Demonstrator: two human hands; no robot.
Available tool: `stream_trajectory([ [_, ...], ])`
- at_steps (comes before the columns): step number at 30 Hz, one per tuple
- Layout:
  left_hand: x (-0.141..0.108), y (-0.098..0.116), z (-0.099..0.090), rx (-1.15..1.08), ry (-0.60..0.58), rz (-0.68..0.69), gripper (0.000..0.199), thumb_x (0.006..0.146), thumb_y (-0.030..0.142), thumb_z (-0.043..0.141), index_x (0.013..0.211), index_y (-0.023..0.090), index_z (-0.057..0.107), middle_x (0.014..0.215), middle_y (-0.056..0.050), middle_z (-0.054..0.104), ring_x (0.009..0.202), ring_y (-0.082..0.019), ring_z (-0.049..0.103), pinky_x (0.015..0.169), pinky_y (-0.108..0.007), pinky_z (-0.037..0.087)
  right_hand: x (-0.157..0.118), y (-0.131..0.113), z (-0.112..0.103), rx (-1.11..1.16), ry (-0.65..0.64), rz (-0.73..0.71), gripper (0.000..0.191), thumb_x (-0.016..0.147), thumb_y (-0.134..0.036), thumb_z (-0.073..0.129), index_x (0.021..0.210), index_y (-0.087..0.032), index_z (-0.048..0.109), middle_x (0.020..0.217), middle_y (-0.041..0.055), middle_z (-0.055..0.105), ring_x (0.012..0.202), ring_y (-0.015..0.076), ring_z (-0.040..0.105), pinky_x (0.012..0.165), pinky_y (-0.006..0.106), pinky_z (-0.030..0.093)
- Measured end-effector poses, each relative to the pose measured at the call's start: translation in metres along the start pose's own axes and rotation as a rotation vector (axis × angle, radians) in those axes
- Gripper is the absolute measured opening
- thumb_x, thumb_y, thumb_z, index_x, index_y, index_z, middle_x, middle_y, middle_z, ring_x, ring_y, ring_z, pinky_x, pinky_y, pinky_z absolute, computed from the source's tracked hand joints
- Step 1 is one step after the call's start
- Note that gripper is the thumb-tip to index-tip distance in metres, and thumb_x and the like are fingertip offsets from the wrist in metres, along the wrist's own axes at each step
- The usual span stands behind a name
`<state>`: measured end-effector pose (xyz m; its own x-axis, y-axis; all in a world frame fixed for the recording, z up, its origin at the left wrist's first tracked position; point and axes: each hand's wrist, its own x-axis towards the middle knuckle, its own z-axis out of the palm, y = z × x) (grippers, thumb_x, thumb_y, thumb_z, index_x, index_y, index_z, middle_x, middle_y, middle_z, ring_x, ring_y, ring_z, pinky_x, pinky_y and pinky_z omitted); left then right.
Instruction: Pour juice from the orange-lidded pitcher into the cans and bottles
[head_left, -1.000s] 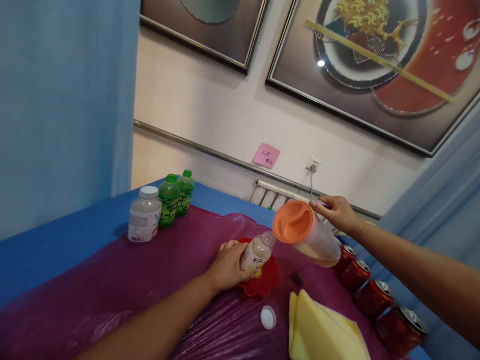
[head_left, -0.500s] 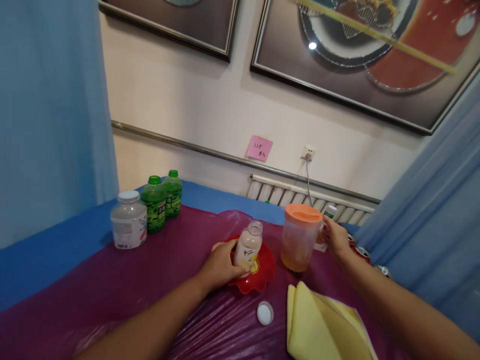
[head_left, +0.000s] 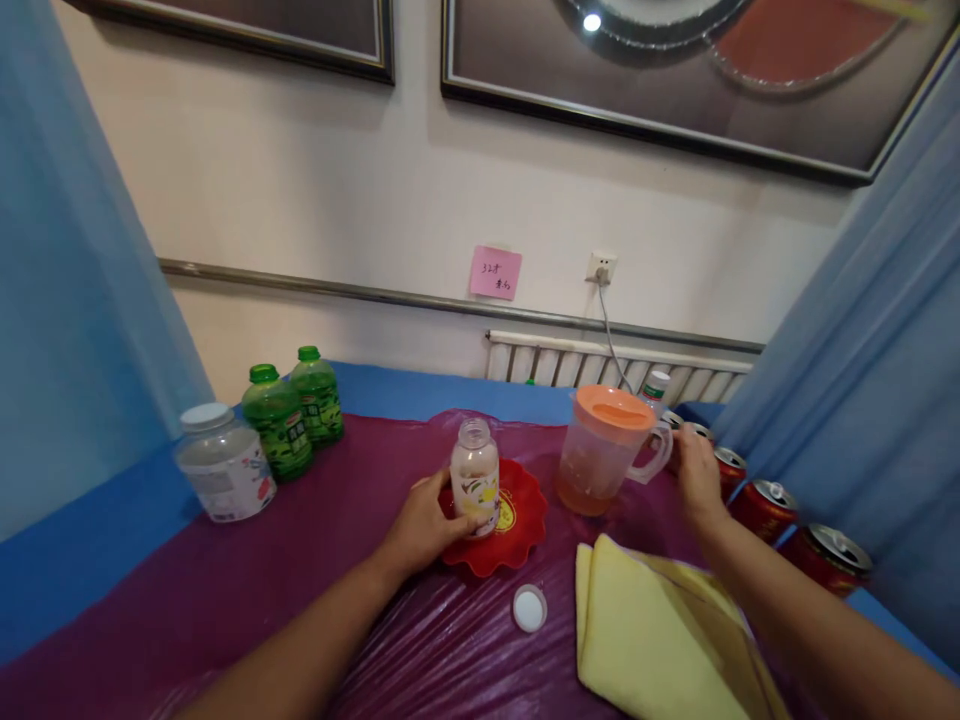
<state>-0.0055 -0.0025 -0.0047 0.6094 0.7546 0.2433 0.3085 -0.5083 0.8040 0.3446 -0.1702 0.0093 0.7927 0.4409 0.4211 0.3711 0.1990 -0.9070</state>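
Note:
My left hand (head_left: 427, 525) is wrapped round a small clear uncapped bottle (head_left: 475, 480) with a flowered label. The bottle is upright over a red scalloped plate (head_left: 529, 525); I cannot tell whether its base touches the plate. To the right stands a clear plastic pitcher (head_left: 581, 465) with an orange lid and some amber liquid inside. My right hand (head_left: 697, 475) is just right of the pitcher's handle, off it, beside several drink cans (head_left: 763, 508). Its fingers seem loosely apart, partly hidden. A white cap (head_left: 529, 609) lies in front of the plate.
A folded yellow cloth (head_left: 652, 635) lies at the front right of the purple table cover (head_left: 322, 570). On the left stand a wide clear jar (head_left: 229, 470) and two green bottles (head_left: 277, 425). Another white-capped bottle (head_left: 654, 390) stands behind the pitcher. Blue curtains (head_left: 892, 330) hang at both sides.
My right hand has let go of the pitcher's handle and moved right toward the cans. My left hand still holds the bottle over the plate. The view has tilted down and levelled.

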Motion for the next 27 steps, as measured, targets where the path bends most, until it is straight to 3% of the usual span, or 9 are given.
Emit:
stream_trajectory([
  [3, 0.001, 0.003, 0.001, 0.060, -0.004, 0.004, 0.063, 0.063, 0.041, 0.083, 0.119, 0.019, 0.068, 0.122, -0.011, 0.075, 0.112, -0.033, 0.069, 0.102, -0.045, 0.050, -0.035, -0.014, -0.007, -0.077, 0.217, -0.134, 0.039, 0.084, -0.061, 0.064, 0.091, -0.023, 0.058, 0.081, 0.0023, 0.063, 0.074, 0.0201, 0.060, 0.068, 0.033, 0.049],
  [4, 0.001, 0.004, 0.001, 0.082, -0.005, 0.005, 0.063, 0.063, 0.043, 0.083, 0.119, 0.019, 0.068, 0.121, -0.011, 0.075, 0.111, -0.033, 0.069, 0.102, -0.046, 0.050, -0.051, -0.020, -0.005, -0.114, 0.132, -0.192, 0.031, 0.084, -0.053, 0.067, 0.094, -0.024, 0.061, 0.086, 0.0035, 0.065, 0.078, 0.0212, 0.062, 0.072, 0.035, 0.050],
  [6, 0.001, 0.005, 0.002, 0.132, 0.000, -0.001, 0.062, 0.062, 0.047, 0.083, 0.117, 0.020, 0.070, 0.120, -0.011, 0.075, 0.111, -0.034, 0.068, 0.101, -0.047, 0.050, -0.088, -0.031, 0.003, -0.195, -0.257, -0.282, 0.015, 0.087, -0.038, 0.068, 0.098, -0.028, 0.066, 0.090, 0.0039, 0.069, 0.080, 0.0238, 0.065, 0.072, 0.038, 0.052],
  [8, 0.002, 0.005, 0.003, 0.183, 0.003, -0.006, 0.063, 0.062, 0.051, 0.082, 0.116, 0.021, 0.071, 0.120, -0.011, 0.075, 0.112, -0.036, 0.067, 0.101, -0.047, 0.049, -0.123, -0.039, 0.016, -0.269, -0.568, -0.379, 0.027, 0.082, -0.029, 0.072, 0.108, -0.037, 0.068, 0.096, 0.0030, 0.073, 0.083, 0.0281, 0.068, 0.071, 0.042, 0.054],
  [11, 0.002, 0.004, 0.003, 0.223, -0.023, 0.009, 0.066, 0.063, 0.054, 0.081, 0.119, 0.022, 0.070, 0.119, -0.010, 0.075, 0.111, -0.035, 0.067, 0.100, -0.047, 0.048, -0.157, -0.044, 0.036, -0.391, -0.736, -0.469, 0.048, 0.073, -0.027, 0.078, 0.117, -0.043, 0.066, 0.104, 0.0028, 0.075, 0.086, 0.0328, 0.069, 0.075, 0.047, 0.056],
  [16, 0.004, 0.001, 0.004, 0.236, -0.047, 0.011, 0.066, 0.064, 0.055, 0.081, 0.120, 0.021, 0.070, 0.120, -0.011, 0.075, 0.112, -0.036, 0.066, 0.101, -0.048, 0.047, -0.175, -0.030, 0.059, -0.583, -0.768, -0.558, 0.035, 0.063, -0.042, 0.083, 0.094, -0.034, 0.068, 0.089, 0.0046, 0.075, 0.072, 0.0327, 0.066, 0.067, 0.048, 0.051],
  [21, 0.005, 0.001, 0.004, 0.212, -0.065, 0.010, 0.068, 0.065, 0.056, 0.081, 0.121, 0.020, 0.069, 0.119, -0.011, 0.075, 0.110, -0.035, 0.066, 0.100, -0.047, 0.048, -0.188, -0.006, 0.069, -0.681, -0.790, -0.575, 0.025, 0.062, -0.038, 0.072, 0.085, -0.029, 0.066, 0.080, 0.0047, 0.072, 0.068, 0.0313, 0.065, 0.063, 0.044, 0.049],
  [24, 0.004, 0.001, 0.003, 0.222, -0.067, 0.020, 0.066, 0.065, 0.056, 0.081, 0.120, 0.021, 0.070, 0.116, -0.011, 0.076, 0.108, -0.035, 0.067, 0.099, -0.046, 0.049, -0.189, -0.017, 0.066, -0.628, -0.779, -0.584, 0.033, 0.065, -0.034, 0.069, 0.098, -0.030, 0.069, 0.083, 0.0048, 0.071, 0.069, 0.0296, 0.064, 0.063, 0.043, 0.052],
  [27, 0.004, -0.002, 0.004, 0.218, -0.060, 0.059, 0.064, 0.066, 0.055, 0.081, 0.120, 0.022, 0.071, 0.118, -0.010, 0.076, 0.109, -0.034, 0.067, 0.099, -0.046, 0.048, -0.169, -0.057, 0.068, -0.440, -0.773, -0.593, 0.057, 0.075, -0.031, 0.067, 0.132, -0.029, 0.062, 0.098, 0.0090, 0.068, 0.079, 0.0288, 0.065, 0.066, 0.041, 0.054],
])
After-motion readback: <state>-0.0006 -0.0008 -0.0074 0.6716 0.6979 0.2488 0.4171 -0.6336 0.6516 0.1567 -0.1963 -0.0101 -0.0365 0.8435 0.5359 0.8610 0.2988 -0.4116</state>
